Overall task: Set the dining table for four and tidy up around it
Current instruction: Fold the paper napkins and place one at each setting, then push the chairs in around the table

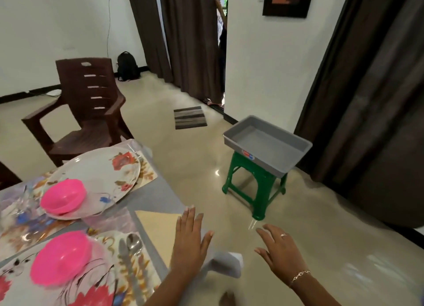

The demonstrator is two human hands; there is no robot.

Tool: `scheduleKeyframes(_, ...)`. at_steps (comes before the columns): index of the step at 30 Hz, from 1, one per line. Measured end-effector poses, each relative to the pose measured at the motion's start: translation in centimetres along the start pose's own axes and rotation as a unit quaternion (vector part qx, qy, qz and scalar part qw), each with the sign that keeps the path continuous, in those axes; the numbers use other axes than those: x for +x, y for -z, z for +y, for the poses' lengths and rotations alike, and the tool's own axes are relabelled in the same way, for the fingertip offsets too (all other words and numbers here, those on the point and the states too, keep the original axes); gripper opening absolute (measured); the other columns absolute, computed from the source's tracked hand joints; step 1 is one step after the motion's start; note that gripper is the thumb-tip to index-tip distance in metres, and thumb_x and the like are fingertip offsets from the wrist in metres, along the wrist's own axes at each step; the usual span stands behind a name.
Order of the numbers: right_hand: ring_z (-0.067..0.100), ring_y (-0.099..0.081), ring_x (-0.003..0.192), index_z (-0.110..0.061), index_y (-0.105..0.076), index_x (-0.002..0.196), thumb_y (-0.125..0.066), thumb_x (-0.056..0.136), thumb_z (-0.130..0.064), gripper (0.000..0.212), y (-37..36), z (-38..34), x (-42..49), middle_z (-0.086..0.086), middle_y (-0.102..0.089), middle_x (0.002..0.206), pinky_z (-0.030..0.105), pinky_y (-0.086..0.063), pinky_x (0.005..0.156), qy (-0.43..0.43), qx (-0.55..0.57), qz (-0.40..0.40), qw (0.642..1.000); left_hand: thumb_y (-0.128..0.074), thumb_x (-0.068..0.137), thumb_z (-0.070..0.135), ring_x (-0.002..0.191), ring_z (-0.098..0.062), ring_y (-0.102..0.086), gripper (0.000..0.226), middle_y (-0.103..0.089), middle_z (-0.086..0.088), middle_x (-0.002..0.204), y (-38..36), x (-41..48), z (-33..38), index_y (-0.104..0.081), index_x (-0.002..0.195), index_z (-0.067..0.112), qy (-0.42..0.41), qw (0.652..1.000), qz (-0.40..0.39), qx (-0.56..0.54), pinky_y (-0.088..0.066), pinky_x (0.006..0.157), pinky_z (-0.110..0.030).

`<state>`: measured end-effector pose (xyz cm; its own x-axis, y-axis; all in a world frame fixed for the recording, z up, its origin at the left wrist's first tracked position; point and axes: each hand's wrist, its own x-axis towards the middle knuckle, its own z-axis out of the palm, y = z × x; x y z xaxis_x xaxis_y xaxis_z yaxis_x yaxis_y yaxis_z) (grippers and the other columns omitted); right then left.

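The dining table (160,193) fills the lower left, its corner toward me. A floral plate (103,170) with a pink bowl (63,196) on its near rim lies on a patterned placemat. Closer to me, a second pink bowl (62,257) sits on another floral plate (27,292), with a spoon (134,241) and a knife (128,266) beside it. A beige napkin (158,227) lies at the table's edge. My left hand (190,241) lies flat, fingers straight, over the napkin's right side. My right hand (277,248) hovers open above the floor, holding nothing.
A grey tray (268,145) sits on a green plastic stool (254,186) to the right. A brown plastic chair (89,106) stands beyond the table. A striped mat (190,117) lies on the floor near dark curtains (190,42). A black backpack (127,66) leans against the far wall.
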<state>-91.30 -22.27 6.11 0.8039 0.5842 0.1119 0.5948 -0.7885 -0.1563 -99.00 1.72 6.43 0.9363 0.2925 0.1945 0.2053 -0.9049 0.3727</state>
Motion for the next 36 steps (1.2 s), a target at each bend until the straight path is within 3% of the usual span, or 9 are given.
scheduleKeyframes(5,0.014,-0.067,0.082,-0.026,-0.046,0.109,-0.004,0.095,-0.053,0.052,0.5,2.8,6.6,-0.001,-0.068,0.097,0.024,-0.054,0.066,0.039,-0.017,0.012,0.999,-0.011,0.097,0.055,0.113,-0.036,-0.059,0.072,-0.061,-0.018,0.123,-1.1,6.2,0.7,-0.065,0.111,0.009,0.065,0.998,-0.027,-0.007,-0.044,0.097,-0.044)
scheduleKeyframes(10,0.011,-0.066,0.08,-0.026,-0.046,0.107,-0.016,0.093,-0.054,0.043,0.8,4.1,14.1,-0.004,-0.066,0.095,0.024,-0.055,0.064,0.099,-0.033,0.013,0.994,0.014,0.073,0.079,0.143,-0.027,-0.022,0.109,-0.03,-0.01,0.152,-2.4,10.4,0.2,-0.042,0.139,0.013,0.086,0.995,-0.01,-0.048,-0.003,0.111,-0.031)
scheduleKeyframes(14,0.011,-0.066,0.081,-0.025,-0.046,0.109,-0.037,0.077,-0.047,0.04,0.0,4.1,19.1,-0.004,-0.065,0.096,0.024,-0.055,0.065,0.139,-0.027,0.011,0.99,0.001,0.077,0.069,0.144,-0.021,-0.02,0.091,-0.028,-0.005,0.153,-2.1,12.6,0.3,-0.037,0.142,0.017,0.106,0.994,-0.038,-0.014,-0.003,0.112,-0.026)
scheduleKeyframes(17,0.012,-0.065,0.082,-0.026,-0.046,0.11,-0.044,0.077,-0.046,0.038,-1.6,3.6,21.1,-0.003,-0.065,0.097,0.025,-0.056,0.066,0.198,-0.008,0.008,0.98,-0.016,0.095,0.056,0.115,-0.03,-0.058,0.063,-0.063,-0.012,0.121,-1.6,12.1,0.0,-0.057,0.118,0.014,0.148,0.987,-0.058,-0.006,-0.04,0.102,-0.033)
scheduleKeyframes(20,0.013,-0.066,0.078,-0.027,-0.046,0.108,-0.067,0.067,-0.043,0.049,-2.7,2.3,23.2,-0.003,-0.064,0.094,0.025,-0.055,0.062,0.279,0.024,0.002,0.96,-0.011,0.097,0.053,0.113,-0.028,-0.055,0.055,-0.067,-0.009,0.114,-2.3,10.4,-0.1,-0.048,0.116,0.018,0.183,0.982,-0.033,0.018,-0.027,0.102,-0.032)
scheduleKeyframes(23,0.013,-0.066,0.077,-0.027,-0.047,0.108,-0.069,0.068,-0.042,0.048,-3.6,1.0,24.8,-0.003,-0.064,0.093,0.025,-0.054,0.061,0.353,0.052,-0.018,0.934,-0.013,0.097,0.054,0.113,-0.027,-0.055,0.052,-0.067,-0.007,0.115,-2.8,8.3,0.8,-0.048,0.114,0.018,0.218,0.975,-0.014,0.05,-0.034,0.098,-0.034)
scheduleKeyframes(25,0.013,-0.065,0.077,-0.026,-0.048,0.108,-0.049,0.085,-0.049,0.032,-4.1,0.2,26.1,-0.003,-0.064,0.093,0.024,-0.054,0.06,0.402,0.054,-0.01,0.914,-0.023,0.095,0.054,0.113,-0.024,-0.053,0.046,-0.067,-0.005,0.114,-2.5,7.6,1.7,-0.048,0.112,0.019,0.243,0.967,0.022,0.073,-0.047,0.091,-0.033)
scheduleKeyframes(28,0.013,-0.059,0.08,-0.025,-0.049,0.108,-0.006,0.093,-0.054,0.053,-4.6,-0.8,27.9,-0.002,-0.061,0.092,0.023,-0.051,0.055,0.492,0.071,0.02,0.867,-0.023,0.093,0.057,0.113,-0.022,-0.05,0.047,-0.068,-0.004,0.112,-2.5,6.7,3.6,-0.047,0.111,0.02,0.303,0.941,0.08,0.125,-0.046,0.092,-0.034)
scheduleKeyframes(36,0.019,-0.068,0.06,-0.024,-0.048,0.102,-0.004,0.092,-0.057,0.056,-2.1,-0.3,26.1,0.006,-0.068,0.078,0.019,-0.049,0.045,0.621,0.139,-0.038,0.77,-0.038,0.076,0.057,0.101,-0.021,-0.066,0.046,-0.064,-0.002,0.114,-4.1,1.5,13.1,-0.047,0.107,0.024,0.531,0.81,0.161,0.188,-0.03,0.098,-0.029)
